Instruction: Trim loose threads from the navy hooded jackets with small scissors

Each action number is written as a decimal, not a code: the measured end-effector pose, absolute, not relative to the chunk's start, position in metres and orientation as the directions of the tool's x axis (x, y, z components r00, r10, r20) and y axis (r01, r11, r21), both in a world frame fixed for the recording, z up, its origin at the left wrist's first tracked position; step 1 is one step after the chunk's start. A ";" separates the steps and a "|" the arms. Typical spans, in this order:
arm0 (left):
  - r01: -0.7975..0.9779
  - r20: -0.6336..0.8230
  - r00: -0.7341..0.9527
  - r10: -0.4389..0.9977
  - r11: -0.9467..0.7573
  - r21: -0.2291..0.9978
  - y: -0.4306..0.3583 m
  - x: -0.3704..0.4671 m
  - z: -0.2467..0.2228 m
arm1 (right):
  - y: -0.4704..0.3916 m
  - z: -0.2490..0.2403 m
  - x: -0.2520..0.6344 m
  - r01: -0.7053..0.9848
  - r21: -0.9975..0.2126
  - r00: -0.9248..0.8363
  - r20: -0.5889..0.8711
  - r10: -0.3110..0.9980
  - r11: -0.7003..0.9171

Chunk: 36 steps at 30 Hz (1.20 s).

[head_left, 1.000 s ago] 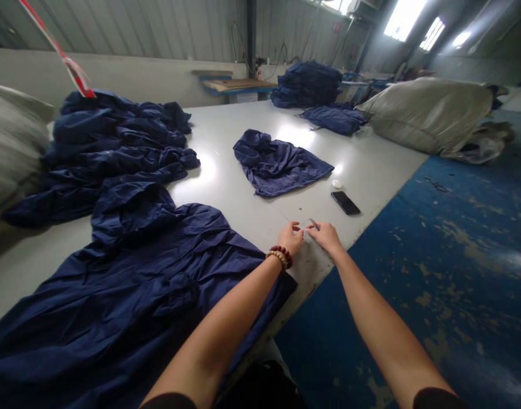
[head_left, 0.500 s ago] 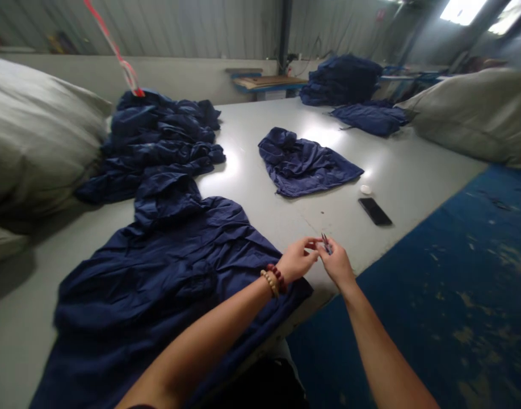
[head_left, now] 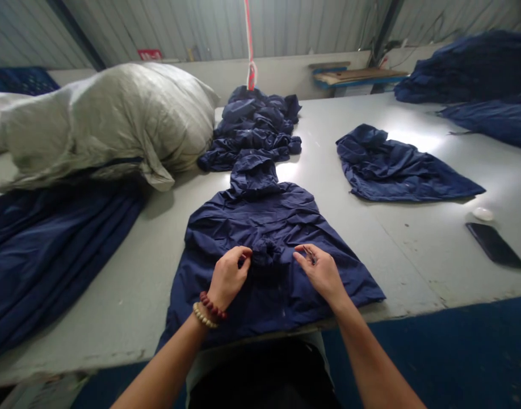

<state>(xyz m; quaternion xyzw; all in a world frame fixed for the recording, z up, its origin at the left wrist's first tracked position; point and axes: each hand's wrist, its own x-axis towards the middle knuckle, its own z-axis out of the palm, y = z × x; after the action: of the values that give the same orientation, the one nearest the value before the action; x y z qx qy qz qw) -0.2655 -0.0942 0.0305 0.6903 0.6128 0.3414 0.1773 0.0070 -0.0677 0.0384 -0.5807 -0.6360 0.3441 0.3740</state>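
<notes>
A navy hooded jacket (head_left: 243, 221) lies spread on the table in front of me, its hood pointing away. Bunched fabric sits on its middle, between my hands. My left hand (head_left: 230, 275), with two bead bracelets on the wrist, has its thumb and finger closed at the left side of that bunch, pinching the cloth. My right hand (head_left: 324, 274) is over the jacket's right side, curled around small metal thread snips (head_left: 310, 255). Its thumb and forefinger tips are apart, off the bunch. The snips are mostly hidden in the palm.
Another navy garment (head_left: 396, 167), a white round object (head_left: 482, 214) and a black phone (head_left: 494, 244) lie to the right. Navy garments are piled (head_left: 256, 122) behind the jacket. A large pale sack (head_left: 116, 119) stands left, near more navy cloth (head_left: 60, 244). A red-white cord (head_left: 249, 40) hangs overhead.
My view has turned left. My hands were together by the table's front edge, right of the jacket; now they are apart over its middle, the left one at the bunched cloth.
</notes>
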 end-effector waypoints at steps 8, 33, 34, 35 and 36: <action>0.374 0.191 -0.183 0.964 -0.112 0.921 -0.120 -0.294 0.035 | -0.056 0.047 -0.063 0.232 -0.969 -0.406 -0.178 0.897 -0.087; 0.706 0.322 -0.467 0.824 0.128 0.696 -0.168 -0.387 0.068 | -0.121 0.075 -0.156 0.270 -0.905 -0.451 0.182 0.874 0.327; 0.725 0.312 -0.466 0.828 0.155 0.671 -0.172 -0.401 0.064 | -0.115 0.073 -0.148 0.265 -0.918 -0.401 0.173 0.900 0.294; 0.735 0.298 -0.464 0.834 0.174 0.656 -0.177 -0.415 0.060 | -0.107 0.071 -0.137 0.280 -0.922 -0.316 0.175 0.932 0.268; 0.740 0.271 -0.439 0.856 0.174 0.650 -0.181 -0.428 0.054 | -0.097 0.067 -0.126 0.310 -0.919 -0.219 0.182 0.959 0.245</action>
<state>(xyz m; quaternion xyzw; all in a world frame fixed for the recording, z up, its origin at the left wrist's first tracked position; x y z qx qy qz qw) -0.4284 -0.1814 0.0545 0.5236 0.7620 0.3729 0.0782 -0.1264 -0.0965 0.0672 -0.4707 -0.6736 0.3948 0.4109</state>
